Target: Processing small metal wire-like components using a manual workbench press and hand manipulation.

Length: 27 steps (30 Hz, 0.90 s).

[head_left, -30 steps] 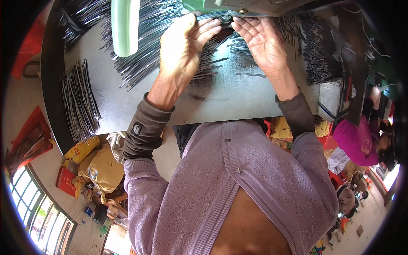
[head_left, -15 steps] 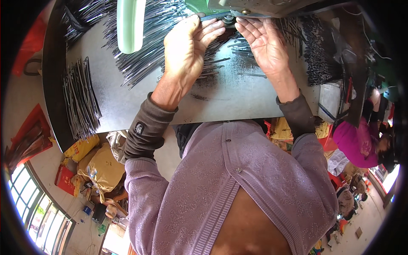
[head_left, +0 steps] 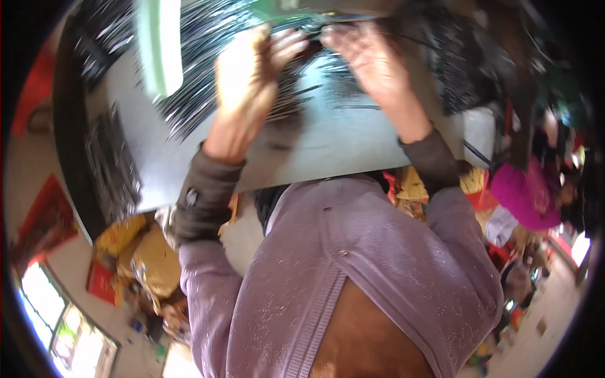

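Observation:
My left hand (head_left: 242, 72) is raised at the far side of the metal table (head_left: 302, 157), its thumb and fingers closed on thin dark metal rods beside a green machine (head_left: 268, 9). Facing it, my right hand (head_left: 375, 60) is at the same machine, palm turned inward and fingers close to the rods' far ends. Motion blur hides whether its fingers grip anything. A thick pile of the thin dark metal rods (head_left: 195, 94) fans out left of my left hand. More short rods lie on the tabletop beneath both hands.
A pale green curved bar (head_left: 161, 50) rises over the rod pile. Another row of rods (head_left: 113, 160) lies near the table's left edge, and a dense dark stack (head_left: 463, 69) at the right. A white container (head_left: 479, 135) stands right; yellow sacks (head_left: 148, 255) are beyond the left edge.
The whole view has shifted, so table, rods and hands appear farther left, and it is more blurred. Both hands remain at the machine; no grasp or release is visible.

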{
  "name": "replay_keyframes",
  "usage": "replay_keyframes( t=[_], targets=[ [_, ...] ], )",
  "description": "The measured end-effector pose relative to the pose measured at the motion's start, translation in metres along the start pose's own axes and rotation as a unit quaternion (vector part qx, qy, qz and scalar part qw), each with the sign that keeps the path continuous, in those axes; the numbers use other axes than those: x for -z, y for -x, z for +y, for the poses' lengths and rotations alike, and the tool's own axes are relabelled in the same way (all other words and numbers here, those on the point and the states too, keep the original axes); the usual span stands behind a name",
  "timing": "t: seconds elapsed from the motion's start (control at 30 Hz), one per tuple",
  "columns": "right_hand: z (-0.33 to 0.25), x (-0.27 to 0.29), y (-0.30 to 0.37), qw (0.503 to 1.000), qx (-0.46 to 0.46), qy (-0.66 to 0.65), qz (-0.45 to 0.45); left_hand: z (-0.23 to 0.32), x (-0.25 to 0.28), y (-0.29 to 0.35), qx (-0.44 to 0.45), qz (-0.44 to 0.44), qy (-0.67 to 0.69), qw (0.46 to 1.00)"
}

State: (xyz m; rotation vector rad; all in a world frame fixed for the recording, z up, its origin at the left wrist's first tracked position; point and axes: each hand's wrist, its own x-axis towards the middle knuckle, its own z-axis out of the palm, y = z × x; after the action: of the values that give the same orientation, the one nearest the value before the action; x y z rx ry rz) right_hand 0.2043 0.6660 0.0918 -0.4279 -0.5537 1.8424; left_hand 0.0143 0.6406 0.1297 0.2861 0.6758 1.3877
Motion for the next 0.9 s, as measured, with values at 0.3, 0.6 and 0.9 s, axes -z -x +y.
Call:
replay_keyframes(
  t=[0.3, 0.6, 0.9],
  targets=[
    [-0.059, -0.016, 0.041, 0.938, -0.134, 0.317, 0.041, 0.022, -0.002, -0.013, 0.066, 0.020, -0.040, 0.997],
    [-0.146, -0.003, 0.042, 0.310, 0.244, 0.917, 0.068, -0.016, -0.016, 0.027, 0.120, -0.078, -0.206, 0.968],
    [-0.128, -0.002, 0.024, 0.252, 0.380, 0.885, -0.091, -0.020, -0.009, 0.035, 0.118, -0.061, -0.175, 0.976]
  ],
)
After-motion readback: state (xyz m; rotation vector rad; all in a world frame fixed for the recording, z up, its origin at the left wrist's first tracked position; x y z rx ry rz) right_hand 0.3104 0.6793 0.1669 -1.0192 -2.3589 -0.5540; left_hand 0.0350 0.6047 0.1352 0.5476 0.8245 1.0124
